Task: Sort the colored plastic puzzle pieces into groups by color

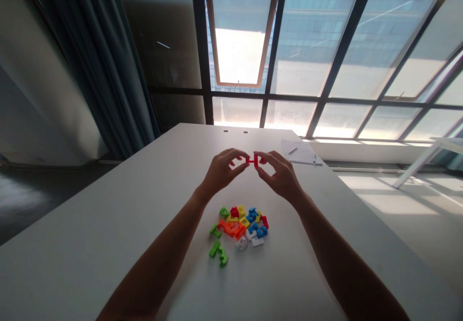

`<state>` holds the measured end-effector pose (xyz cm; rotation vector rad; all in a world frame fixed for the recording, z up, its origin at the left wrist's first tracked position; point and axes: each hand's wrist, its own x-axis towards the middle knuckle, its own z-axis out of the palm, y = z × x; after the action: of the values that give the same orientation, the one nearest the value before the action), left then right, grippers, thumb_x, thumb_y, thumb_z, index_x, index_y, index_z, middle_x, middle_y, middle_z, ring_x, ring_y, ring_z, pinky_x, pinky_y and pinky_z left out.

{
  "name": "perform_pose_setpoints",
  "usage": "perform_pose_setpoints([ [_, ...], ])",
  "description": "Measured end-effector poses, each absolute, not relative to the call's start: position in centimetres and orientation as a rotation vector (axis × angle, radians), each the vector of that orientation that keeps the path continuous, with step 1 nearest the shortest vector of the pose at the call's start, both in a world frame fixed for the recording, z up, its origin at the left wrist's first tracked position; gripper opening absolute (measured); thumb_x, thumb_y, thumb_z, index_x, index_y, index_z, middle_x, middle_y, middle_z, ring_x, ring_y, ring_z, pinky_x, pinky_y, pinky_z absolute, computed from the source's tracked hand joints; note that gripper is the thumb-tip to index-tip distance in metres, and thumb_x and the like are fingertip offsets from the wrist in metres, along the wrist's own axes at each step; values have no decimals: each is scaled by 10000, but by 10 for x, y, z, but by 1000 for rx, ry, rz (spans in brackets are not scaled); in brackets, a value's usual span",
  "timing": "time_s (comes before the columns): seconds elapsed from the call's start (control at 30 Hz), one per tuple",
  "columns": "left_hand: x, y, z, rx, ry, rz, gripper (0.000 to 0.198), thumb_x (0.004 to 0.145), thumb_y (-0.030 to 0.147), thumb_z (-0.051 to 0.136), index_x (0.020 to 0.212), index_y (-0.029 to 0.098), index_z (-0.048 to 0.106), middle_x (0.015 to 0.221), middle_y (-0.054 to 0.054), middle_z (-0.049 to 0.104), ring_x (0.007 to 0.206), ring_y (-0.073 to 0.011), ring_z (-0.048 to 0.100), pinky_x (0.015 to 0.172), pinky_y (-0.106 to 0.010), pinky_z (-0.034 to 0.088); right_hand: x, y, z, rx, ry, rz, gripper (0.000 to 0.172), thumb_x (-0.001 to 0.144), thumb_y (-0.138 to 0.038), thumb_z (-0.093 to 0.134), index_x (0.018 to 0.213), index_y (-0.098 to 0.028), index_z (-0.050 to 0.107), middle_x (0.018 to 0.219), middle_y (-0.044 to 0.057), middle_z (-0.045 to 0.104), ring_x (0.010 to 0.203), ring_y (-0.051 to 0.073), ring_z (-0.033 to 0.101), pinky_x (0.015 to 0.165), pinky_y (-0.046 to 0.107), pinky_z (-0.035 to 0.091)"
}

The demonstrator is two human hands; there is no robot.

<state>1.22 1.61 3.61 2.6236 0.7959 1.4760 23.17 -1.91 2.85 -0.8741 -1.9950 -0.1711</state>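
Over the white table (144,205), beyond the heap of coloured pieces (238,230), your left hand (221,169) and right hand (280,174) each pinch an end of the red piece (256,160), thumbs and fingertips nearly together. Grip lightly, both ends level.

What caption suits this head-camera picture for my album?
Left hand and right hand pinch a small red item beyond colourful pieces on a white table.

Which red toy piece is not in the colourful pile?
The red toy piece pinched between left hand and right hand; other red pieces lie in the pile.
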Motion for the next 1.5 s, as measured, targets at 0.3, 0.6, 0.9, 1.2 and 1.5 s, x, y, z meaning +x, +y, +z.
perform_pose_setpoints([
  [0.3,3,27,34,2564,940,1596,168,963,321,639,1058,191,688,997,-39,711,868,-159,679,648,-258,589,239,-19,16,-1179,-2351,292,491,922,-282,683,1399,-260,571,1100,72,728,891,217,705,766,359,596],
  [0.6,-12,77,-49,2457,1483,798,160,848,274,683,990,259,755,1013,-3,758,889,-173,696,794,-266,540,220,-2,-24,-1434,-2954,879,689,720,-270,858,1376,-278,648,1206,83,728,988,243,699,802,287,511],
  [0.9,-21,88,-98,2286,1736,596,188,838,371,662,990,295,744,933,10,785,850,-188,718,709,-247,507,222,14,-51,-1435,-2938,753,465,758,-258,831,1213,-265,736,1091,43,746,959,209,665,758,252,470],
  [1.2,-17,84,-107,2284,1865,601,240,895,432,598,1021,252,692,926,-56,766,852,-238,711,717,-289,487,222,15,-51,-1429,-2922,760,353,776,-309,842,1105,-216,757,1021,43,763,894,194,667,717,247,454],
  [1.5,-17,81,-103,2350,1801,535,299,901,475,564,1028,272,743,901,-64,771,809,-239,713,707,-290,488,223,13,-40,-1363,-2893,722,256,777,-239,829,1022,-176,784,987,58,759,866,190,681,769,259,486],
])
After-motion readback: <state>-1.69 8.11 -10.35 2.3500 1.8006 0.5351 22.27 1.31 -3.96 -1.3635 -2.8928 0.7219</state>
